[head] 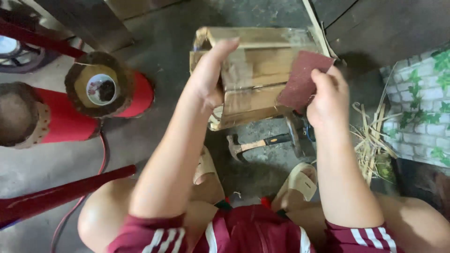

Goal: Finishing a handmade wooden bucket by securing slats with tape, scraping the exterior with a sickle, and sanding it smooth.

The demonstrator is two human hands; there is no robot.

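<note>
A light wooden piece made of joined boards [255, 75] is held up over the concrete floor. My left hand [209, 77] grips its left side, thumb stretched up along the edge. My right hand [328, 96] presses a dark red sheet of sandpaper [302, 79] against the wood's right side. I sit low, knees apart, in a maroon striped shirt and shorts, beige sandals on my feet.
A claw hammer [255, 144] lies on the floor under the wood. Two red cylinders with brown ends [101, 89] lie at the left, red bars [65, 189] and a red hose near them. Straw strips [370, 140] and a brick-patterned sheet with leaves [422, 107] are on the right.
</note>
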